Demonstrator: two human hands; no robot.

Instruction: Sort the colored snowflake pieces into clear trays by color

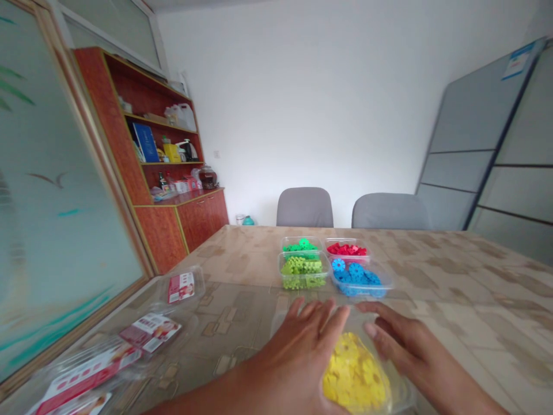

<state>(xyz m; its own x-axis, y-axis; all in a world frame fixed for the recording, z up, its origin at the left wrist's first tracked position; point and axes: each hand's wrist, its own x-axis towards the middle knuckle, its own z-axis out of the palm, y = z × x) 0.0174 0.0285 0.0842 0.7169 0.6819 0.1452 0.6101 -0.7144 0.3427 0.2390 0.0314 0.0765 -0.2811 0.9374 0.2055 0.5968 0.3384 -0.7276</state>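
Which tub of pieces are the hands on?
The yellow tub, nearest the camera: left hand and right hand rest on it. The green, blue and red tubs sit untouched beyond.

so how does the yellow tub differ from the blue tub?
The yellow tub sits near the table edge under both hands, left hand and right hand resting on it; the blue tub stands farther off, untouched. The yellow tub stands alone; the blue tub is grouped with the green and red ones. Both are clear plastic tubs of toy pieces.
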